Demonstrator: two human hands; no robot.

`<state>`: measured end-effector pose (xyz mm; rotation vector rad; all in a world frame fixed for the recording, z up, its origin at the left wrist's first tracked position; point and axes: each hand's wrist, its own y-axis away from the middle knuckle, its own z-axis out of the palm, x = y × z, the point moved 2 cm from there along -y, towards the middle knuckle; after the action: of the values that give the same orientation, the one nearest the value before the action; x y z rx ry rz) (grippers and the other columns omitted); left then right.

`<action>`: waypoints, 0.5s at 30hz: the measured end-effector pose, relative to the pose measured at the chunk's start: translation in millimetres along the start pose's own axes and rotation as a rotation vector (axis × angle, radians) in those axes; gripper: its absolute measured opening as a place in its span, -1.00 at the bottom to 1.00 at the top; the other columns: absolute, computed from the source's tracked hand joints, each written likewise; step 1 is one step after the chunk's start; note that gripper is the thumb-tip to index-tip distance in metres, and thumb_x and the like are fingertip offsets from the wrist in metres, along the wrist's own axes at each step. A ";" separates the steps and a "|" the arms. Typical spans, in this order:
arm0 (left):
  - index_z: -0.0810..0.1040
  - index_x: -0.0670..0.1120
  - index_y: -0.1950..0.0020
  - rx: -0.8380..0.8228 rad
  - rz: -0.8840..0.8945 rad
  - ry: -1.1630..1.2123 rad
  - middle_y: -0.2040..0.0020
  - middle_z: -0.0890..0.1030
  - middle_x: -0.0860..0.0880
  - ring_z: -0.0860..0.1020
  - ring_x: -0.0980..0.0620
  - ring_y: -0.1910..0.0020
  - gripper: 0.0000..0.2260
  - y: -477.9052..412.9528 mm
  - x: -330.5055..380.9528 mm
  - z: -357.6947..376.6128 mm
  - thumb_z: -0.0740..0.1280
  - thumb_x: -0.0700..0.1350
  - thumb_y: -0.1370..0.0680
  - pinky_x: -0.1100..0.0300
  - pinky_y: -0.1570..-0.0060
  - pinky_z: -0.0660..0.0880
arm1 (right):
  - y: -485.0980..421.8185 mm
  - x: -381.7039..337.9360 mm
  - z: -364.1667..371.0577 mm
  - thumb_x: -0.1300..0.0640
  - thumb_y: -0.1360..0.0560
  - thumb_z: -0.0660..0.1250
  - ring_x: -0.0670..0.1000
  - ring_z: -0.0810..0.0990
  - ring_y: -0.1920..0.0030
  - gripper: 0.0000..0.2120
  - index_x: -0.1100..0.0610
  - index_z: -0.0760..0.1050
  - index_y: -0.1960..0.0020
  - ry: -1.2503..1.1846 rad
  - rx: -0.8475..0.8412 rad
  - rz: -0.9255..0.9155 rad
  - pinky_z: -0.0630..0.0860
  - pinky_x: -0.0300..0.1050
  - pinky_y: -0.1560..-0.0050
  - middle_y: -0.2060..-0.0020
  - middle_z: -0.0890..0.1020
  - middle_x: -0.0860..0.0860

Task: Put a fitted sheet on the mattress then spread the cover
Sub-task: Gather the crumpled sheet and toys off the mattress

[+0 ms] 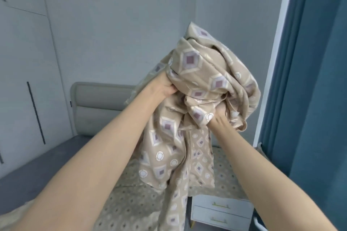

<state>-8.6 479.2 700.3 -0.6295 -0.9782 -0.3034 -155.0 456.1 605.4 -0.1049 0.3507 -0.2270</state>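
- The bare grey mattress (43, 167) shows on the left, up to the headboard (97, 103). If the cloth is shaken out from here it will likely land short of that side, because the bundle hangs over the right half of the bed.
- The left hand (165, 86) is raised, its fingers (170, 88) curled tight into a gathered fold of the patterned cloth (206, 73). A fistful this thick probably holds several layers, so a pull may drag the whole wad rather than free one edge.
- The patterned cloth itself is bunched high between both hands, with a long tail hanging down to the bed. I cannot tell whether it is the fitted sheet or the cover, and no corner or elastic hem shows. Spreading it the wrong way round is a real risk.
- The tail touches a dotted fabric (131, 204) lying over the near part of the mattress. A hard flick could catch and rumple that layer.
- The right hand (217, 122) grips lower, its fingers buried in the cloth and out of sight. A loose hold there could let that side slip.
- The nightstand (221, 210) stands just beside the bed, under the hanging tail. The cloth might snag on its handles or slide off onto the floor.
- The blue curtain (319, 99) hangs near on the right, so a wide swing could brush it.
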 end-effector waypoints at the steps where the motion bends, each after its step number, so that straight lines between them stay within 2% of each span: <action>1: 0.53 -0.13 0.22 -0.002 0.005 -0.007 0.43 0.63 -0.02 0.60 0.07 0.44 -0.66 -10.8 -7.2 3.9 0.06 -0.20 -0.65 0.21 0.41 0.57 | -8.1 -9.4 -10.0 -0.13 -0.61 0.06 0.14 0.67 0.18 -0.60 0.12 0.53 0.05 -0.024 0.034 0.012 0.58 0.04 0.14 0.23 0.67 0.10; 3: 0.53 -0.15 0.24 -0.009 -0.009 0.015 0.42 0.63 -0.04 0.60 0.05 0.43 -0.65 -52.9 -37.5 24.8 0.06 -0.21 -0.65 0.20 0.41 0.56 | -30.2 -50.4 -37.7 -0.12 -0.58 0.16 0.04 0.69 0.17 -0.67 0.09 0.53 -0.08 0.167 0.122 -0.093 0.58 -0.01 0.07 0.23 0.70 -0.03; 4: 0.58 -0.14 0.30 -0.025 -0.028 0.021 0.41 0.63 -0.05 0.61 0.04 0.43 -0.59 -71.6 -51.3 32.0 0.06 -0.21 -0.65 0.20 0.40 0.56 | -39.2 -64.9 -48.6 -0.15 -0.50 0.29 -0.08 0.69 0.14 -0.69 0.00 0.51 -0.14 0.203 0.100 -0.067 0.57 -0.04 0.00 0.24 0.69 -0.16; 5: 0.62 -0.12 0.38 -0.033 -0.050 0.018 0.41 0.63 -0.06 0.61 0.04 0.42 -0.51 -89.7 -65.6 39.0 0.06 -0.20 -0.65 0.19 0.40 0.57 | -51.1 -80.7 -59.8 -0.20 -0.35 0.37 -0.17 0.67 0.14 -0.64 -0.09 0.52 -0.09 0.221 0.047 0.024 0.56 -0.05 -0.06 0.27 0.67 -0.24; 6: 0.64 -0.11 0.44 -0.059 -0.073 0.023 0.40 0.63 -0.06 0.61 0.04 0.42 -0.46 -108.1 -80.1 46.3 0.06 -0.19 -0.65 0.19 0.39 0.57 | -58.4 -96.9 -69.2 -0.24 -0.24 0.33 -0.20 0.66 0.17 -0.64 -0.13 0.58 0.03 0.280 0.050 0.003 0.56 -0.05 -0.07 0.30 0.66 -0.28; 7: 0.64 -0.11 0.47 -0.077 -0.084 0.016 0.40 0.64 -0.06 0.62 0.04 0.41 -0.43 -124.3 -92.0 51.9 0.05 -0.19 -0.65 0.19 0.39 0.57 | -64.7 -113.1 -75.6 -0.24 -0.21 0.28 -0.18 0.67 0.20 -0.67 -0.14 0.63 0.14 0.294 0.064 -0.037 0.57 -0.04 -0.02 0.32 0.67 -0.24; 8: 0.64 -0.10 0.49 -0.098 -0.091 0.012 0.41 0.64 -0.06 0.62 0.04 0.42 -0.42 -139.7 -102.7 57.1 0.05 -0.19 -0.65 0.19 0.39 0.58 | -68.3 -127.3 -79.8 -0.22 -0.29 0.27 -0.10 0.68 0.19 -0.70 -0.09 0.65 0.16 0.315 0.077 -0.121 0.58 -0.02 0.05 0.29 0.69 -0.14; 9: 0.63 -0.10 0.51 -0.105 -0.092 -0.003 0.42 0.63 -0.05 0.62 0.04 0.43 -0.42 -155.2 -113.2 62.4 0.06 -0.19 -0.65 0.20 0.40 0.57 | -81.4 -143.1 -87.9 -0.14 -0.46 0.24 0.02 0.67 0.12 -0.72 -0.01 0.63 0.09 0.251 0.115 -0.182 0.56 0.00 0.08 0.23 0.70 0.00; 11: 0.61 -0.10 0.54 -0.147 -0.106 0.007 0.45 0.62 -0.04 0.61 0.06 0.46 -0.41 -192.3 -135.3 69.2 0.07 -0.19 -0.64 0.22 0.41 0.56 | -105.5 -169.4 -99.6 -0.02 -0.65 0.03 0.14 0.56 -0.03 -0.64 0.18 0.52 -0.04 0.156 0.182 -0.214 0.46 0.07 0.03 0.07 0.65 0.17; 14: 0.62 -0.09 0.54 -0.177 -0.112 0.016 0.44 0.63 -0.04 0.61 0.07 0.45 -0.41 -247.8 -162.5 73.8 0.08 -0.18 -0.65 0.22 0.39 0.56 | -145.0 -204.3 -116.7 0.02 -0.68 -0.09 0.14 0.42 -0.28 -0.62 0.19 0.44 -0.06 0.134 0.255 -0.340 0.36 0.05 -0.23 -0.29 0.48 0.18; 15: 0.62 -0.09 0.54 -0.185 -0.106 0.032 0.44 0.63 -0.04 0.61 0.07 0.44 -0.41 -267.5 -171.0 73.9 0.08 -0.18 -0.65 0.21 0.38 0.57 | -162.2 -215.2 -124.1 0.01 -0.68 -0.10 0.15 0.41 -0.31 -0.61 0.19 0.44 -0.06 0.109 0.237 -0.338 0.36 0.06 -0.24 -0.32 0.45 0.18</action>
<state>-285.9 309.0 681.2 -0.7395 -0.9611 -0.5003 -428.2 342.4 582.9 0.0838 0.4107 -0.6086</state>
